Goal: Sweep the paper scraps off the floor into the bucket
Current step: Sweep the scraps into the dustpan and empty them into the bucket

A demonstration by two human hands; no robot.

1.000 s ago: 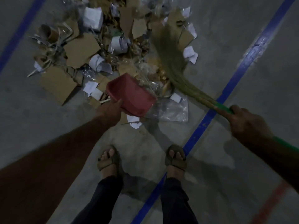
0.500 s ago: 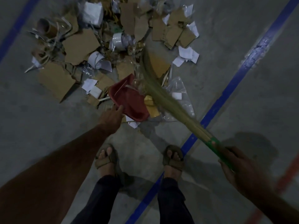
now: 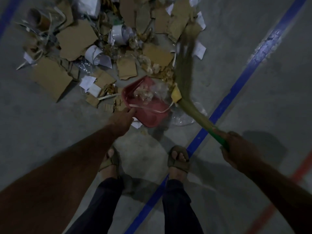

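Note:
A red bucket (image 3: 148,115) lies tipped on the grey floor, its mouth facing the scrap pile. Clear plastic and crumpled bits sit in its mouth. My left hand (image 3: 122,119) grips the bucket's near left rim. My right hand (image 3: 236,147) grips the green handle of a grass broom (image 3: 185,68). The broom's bristles are blurred and reach up along the bucket's right side to the pile's right edge. The pile of cardboard pieces and white paper scraps (image 3: 101,53) spreads across the floor beyond the bucket.
My two sandalled feet (image 3: 179,159) stand just behind the bucket. A blue floor line (image 3: 243,81) runs diagonally under the right foot. Another blue line (image 3: 8,16) crosses the upper left corner. A red line (image 3: 300,169) shows at the right edge. Clear plastic (image 3: 184,118) lies right of the bucket.
The broom swung from across the bucket's mouth out to its right side. Plastic and scraps now lie in the bucket's mouth. My right hand rose slightly; my left hand kept its grip.

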